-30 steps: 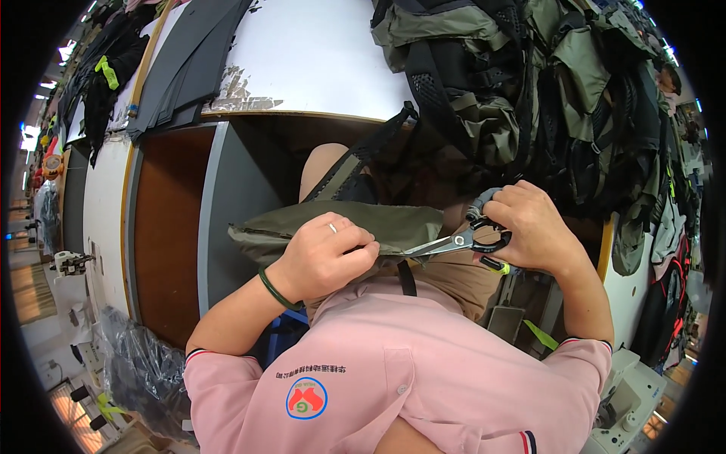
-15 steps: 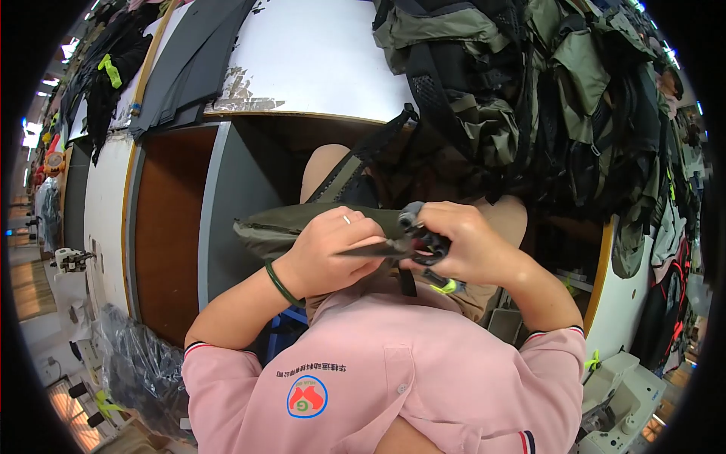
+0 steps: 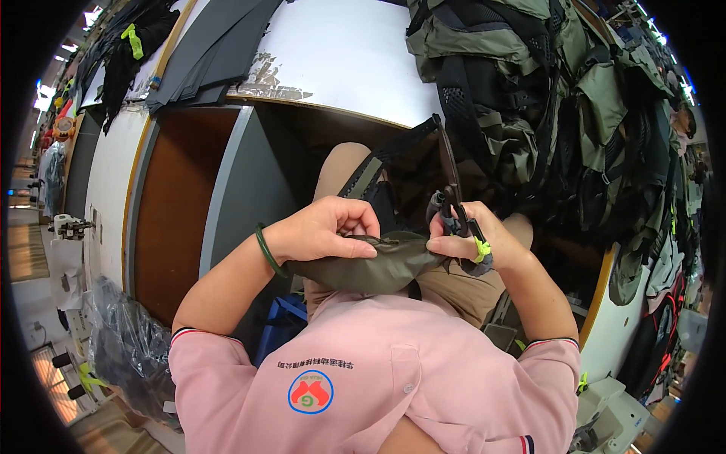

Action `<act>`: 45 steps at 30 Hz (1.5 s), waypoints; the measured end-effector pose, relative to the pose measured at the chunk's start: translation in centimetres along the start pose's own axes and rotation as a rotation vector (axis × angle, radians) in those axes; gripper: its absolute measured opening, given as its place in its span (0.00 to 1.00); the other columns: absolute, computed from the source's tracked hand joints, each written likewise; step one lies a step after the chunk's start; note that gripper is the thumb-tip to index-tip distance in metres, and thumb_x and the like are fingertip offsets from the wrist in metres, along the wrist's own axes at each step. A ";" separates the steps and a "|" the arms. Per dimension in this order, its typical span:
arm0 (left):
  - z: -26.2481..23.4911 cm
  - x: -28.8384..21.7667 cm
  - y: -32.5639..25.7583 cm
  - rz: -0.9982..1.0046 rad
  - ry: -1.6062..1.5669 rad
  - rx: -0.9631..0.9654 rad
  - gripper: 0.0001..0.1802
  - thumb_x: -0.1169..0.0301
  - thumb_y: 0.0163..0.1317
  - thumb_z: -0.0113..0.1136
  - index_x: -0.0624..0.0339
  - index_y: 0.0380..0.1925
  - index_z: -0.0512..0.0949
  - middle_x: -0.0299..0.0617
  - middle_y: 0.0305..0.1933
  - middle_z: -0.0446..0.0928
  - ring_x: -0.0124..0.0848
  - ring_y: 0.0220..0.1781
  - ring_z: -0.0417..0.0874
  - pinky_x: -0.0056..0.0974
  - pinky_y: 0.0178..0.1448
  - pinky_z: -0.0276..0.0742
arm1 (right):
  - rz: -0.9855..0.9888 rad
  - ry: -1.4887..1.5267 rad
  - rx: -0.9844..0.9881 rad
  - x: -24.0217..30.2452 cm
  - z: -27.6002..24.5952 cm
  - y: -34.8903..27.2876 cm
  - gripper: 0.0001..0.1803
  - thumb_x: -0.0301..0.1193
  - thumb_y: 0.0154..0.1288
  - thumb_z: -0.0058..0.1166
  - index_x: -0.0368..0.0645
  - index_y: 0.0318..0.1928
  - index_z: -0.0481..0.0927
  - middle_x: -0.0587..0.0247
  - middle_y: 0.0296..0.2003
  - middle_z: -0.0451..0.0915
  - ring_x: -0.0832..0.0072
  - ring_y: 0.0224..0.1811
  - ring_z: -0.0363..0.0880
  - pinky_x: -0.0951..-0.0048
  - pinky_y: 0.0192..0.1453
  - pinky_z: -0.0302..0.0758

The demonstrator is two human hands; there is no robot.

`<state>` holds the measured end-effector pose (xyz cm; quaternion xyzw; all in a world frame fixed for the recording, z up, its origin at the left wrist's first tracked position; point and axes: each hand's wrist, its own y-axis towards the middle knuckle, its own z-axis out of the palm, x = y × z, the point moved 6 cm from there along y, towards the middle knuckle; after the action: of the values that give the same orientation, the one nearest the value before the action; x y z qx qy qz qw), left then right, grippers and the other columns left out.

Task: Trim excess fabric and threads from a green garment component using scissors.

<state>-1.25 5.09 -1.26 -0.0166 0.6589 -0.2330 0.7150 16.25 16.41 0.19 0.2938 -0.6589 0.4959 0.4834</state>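
An olive-green backpack piece (image 3: 367, 271) hangs across my lap, stretched between both hands. My left hand (image 3: 336, 228) pinches its upper edge between thumb and curled fingers. A dark green bangle sits on that wrist. With thumb and fingertips, my right hand (image 3: 470, 234) grips the other end of the same edge. Scissors (image 3: 451, 170) with dark wrapped handles are also in my right hand, blades pointing up and away, a neon yellow tie near the handles. A black and olive strap (image 3: 368, 172) runs from behind the cloth over my knee; where it joins is hidden.
Ahead stands a white tabletop (image 3: 344, 57) with peeling patches and open compartments (image 3: 185, 204) beneath. Dark grey panels (image 3: 215, 53) lie on its left part. Olive and black backpacks (image 3: 522, 106) are heaped at the right. A sewing machine (image 3: 609, 416) stands at the lower right.
The scissors have swung from pointing left across the cloth to pointing up and away. My left hand has turned to pinch the edge, and the olive piece has come nearer my body.
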 end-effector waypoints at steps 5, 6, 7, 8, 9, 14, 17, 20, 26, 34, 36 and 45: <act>0.0 1.9 0.4 -0.137 -0.191 0.012 0.09 0.75 0.58 0.69 0.62 0.38 0.81 0.30 0.34 0.79 0.16 0.35 0.76 0.23 0.44 0.73 | -0.006 -0.009 -0.017 -1.5 -0.3 0.1 0.15 0.35 0.55 0.72 0.40 0.27 0.77 0.72 0.22 0.74 0.85 0.25 0.70 0.78 0.30 0.68; 0.0 2.0 0.4 -0.143 -0.213 0.014 0.08 0.76 0.58 0.69 0.62 0.38 0.81 0.30 0.34 0.79 0.16 0.36 0.77 0.24 0.44 0.74 | -0.096 -0.236 -0.065 -1.3 -1.2 -0.3 0.19 0.39 0.52 0.74 0.40 0.27 0.76 0.68 0.21 0.74 0.81 0.24 0.71 0.76 0.29 0.68; 0.1 2.1 0.5 -0.152 -0.234 0.016 0.08 0.77 0.58 0.68 0.62 0.38 0.81 0.30 0.35 0.80 0.17 0.36 0.78 0.24 0.45 0.74 | -0.186 -0.461 -0.113 -1.0 -1.8 -0.6 0.24 0.43 0.50 0.75 0.39 0.26 0.75 0.65 0.21 0.73 0.77 0.23 0.72 0.74 0.28 0.68; 0.1 2.3 0.5 -0.152 -0.238 0.010 0.08 0.77 0.58 0.68 0.62 0.38 0.81 0.30 0.35 0.80 0.17 0.36 0.78 0.24 0.45 0.74 | -0.267 -0.719 -0.149 1.3 -1.9 -1.2 0.29 0.49 0.42 0.77 0.39 0.26 0.75 0.58 0.23 0.74 0.66 0.27 0.76 0.68 0.32 0.70; 0.1 2.4 0.5 -0.141 -0.269 -0.014 0.08 0.76 0.59 0.68 0.63 0.39 0.81 0.30 0.34 0.80 0.17 0.35 0.77 0.24 0.44 0.73 | -0.268 -0.719 -0.142 2.2 -2.0 -1.5 0.29 0.49 0.42 0.77 0.39 0.26 0.75 0.58 0.23 0.74 0.66 0.27 0.76 0.68 0.32 0.70; 0.1 2.1 0.7 -0.152 -0.291 -0.037 0.08 0.76 0.60 0.68 0.63 0.39 0.81 0.31 0.33 0.80 0.17 0.36 0.78 0.24 0.43 0.73 | -0.333 -1.169 -0.183 3.6 -2.7 -3.3 0.28 0.46 0.36 0.76 0.42 0.28 0.75 0.61 0.26 0.75 0.61 0.36 0.76 0.63 0.43 0.69; 0.3 2.0 0.8 -0.148 -0.311 -0.045 0.08 0.76 0.59 0.67 0.63 0.39 0.81 0.32 0.34 0.80 0.17 0.36 0.78 0.24 0.44 0.74 | -0.309 -1.235 -0.169 3.9 -2.7 -3.5 0.27 0.45 0.36 0.76 0.42 0.28 0.75 0.61 0.27 0.76 0.62 0.35 0.76 0.64 0.43 0.69; 0.4 2.0 0.9 -0.141 -0.317 -0.045 0.08 0.77 0.60 0.67 0.63 0.39 0.81 0.33 0.34 0.81 0.18 0.36 0.79 0.24 0.44 0.75 | -0.338 -1.264 -0.173 4.1 -2.4 -3.3 0.27 0.47 0.39 0.76 0.42 0.29 0.75 0.60 0.27 0.77 0.63 0.36 0.77 0.64 0.44 0.69; 0.7 2.1 0.8 -0.146 -0.323 -0.037 0.08 0.77 0.59 0.67 0.63 0.38 0.81 0.33 0.34 0.81 0.18 0.36 0.79 0.25 0.45 0.75 | -0.371 -1.298 -0.191 3.7 -2.0 -3.2 0.23 0.43 0.39 0.75 0.43 0.26 0.75 0.61 0.24 0.77 0.63 0.32 0.78 0.65 0.41 0.70; 0.7 2.4 0.8 -0.125 -0.333 -0.045 0.07 0.77 0.60 0.67 0.64 0.38 0.81 0.32 0.33 0.80 0.17 0.35 0.78 0.24 0.44 0.73 | -0.313 -1.007 -0.199 3.6 -2.2 -2.6 0.24 0.42 0.42 0.76 0.41 0.27 0.75 0.58 0.23 0.76 0.59 0.31 0.78 0.62 0.35 0.73; 1.2 1.8 1.2 -0.116 -0.317 -0.035 0.07 0.77 0.60 0.67 0.63 0.38 0.81 0.31 0.33 0.80 0.17 0.35 0.77 0.24 0.44 0.73 | -0.323 -0.653 -0.185 4.0 -1.3 -1.5 0.24 0.39 0.43 0.78 0.39 0.29 0.75 0.56 0.24 0.75 0.59 0.29 0.76 0.63 0.34 0.72; 1.5 1.0 0.8 -0.033 -0.004 0.039 0.14 0.74 0.56 0.73 0.61 0.40 0.78 0.30 0.38 0.78 0.16 0.38 0.75 0.24 0.44 0.72 | 0.009 0.034 0.051 0.7 1.3 1.3 0.13 0.23 0.54 0.68 0.39 0.37 0.75 0.70 0.30 0.79 0.85 0.33 0.76 0.78 0.39 0.74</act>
<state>0.47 4.99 -2.29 -0.0138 0.6523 -0.2575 0.7128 14.41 15.75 0.29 0.2948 -0.6390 0.5196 0.4845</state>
